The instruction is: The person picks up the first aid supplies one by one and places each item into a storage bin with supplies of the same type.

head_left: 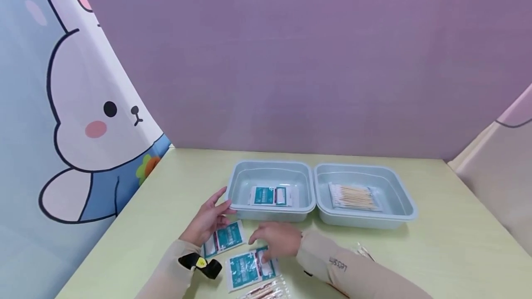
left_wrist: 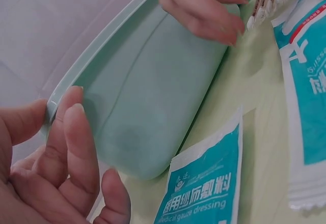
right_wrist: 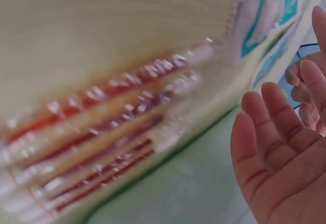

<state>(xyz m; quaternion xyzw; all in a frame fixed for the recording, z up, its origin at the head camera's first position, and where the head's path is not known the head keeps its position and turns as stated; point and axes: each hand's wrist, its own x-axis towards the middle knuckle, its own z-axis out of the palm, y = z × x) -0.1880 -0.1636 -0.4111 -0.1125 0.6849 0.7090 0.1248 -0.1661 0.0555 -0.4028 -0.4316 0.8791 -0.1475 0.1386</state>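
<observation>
My left hand (head_left: 206, 220) pinches the front-left rim of a pale blue plastic basin (head_left: 270, 216) between thumb and fingers. Inside that basin lies a teal and white gauze dressing packet (head_left: 266, 195). My right hand (head_left: 279, 240) hovers palm down in front of the basin, its fingers loosely bent and holding nothing. Below its fingertips is a second gauze packet (head_left: 245, 269) on the table; whether they touch cannot be told. A third gauze packet (head_left: 230, 236) lies beside my left hand, partly covered by it. The left wrist view shows the basin's outer wall (left_wrist: 147, 96) and the fingers at its rim.
A matching basin (head_left: 361, 220) stands against the first one's right side, holding a bag of cotton swabs (head_left: 356, 197). One swab pack (head_left: 268, 290) lies at the table's front edge of view. Another swab pack (head_left: 365, 252) is mostly hidden behind my right forearm.
</observation>
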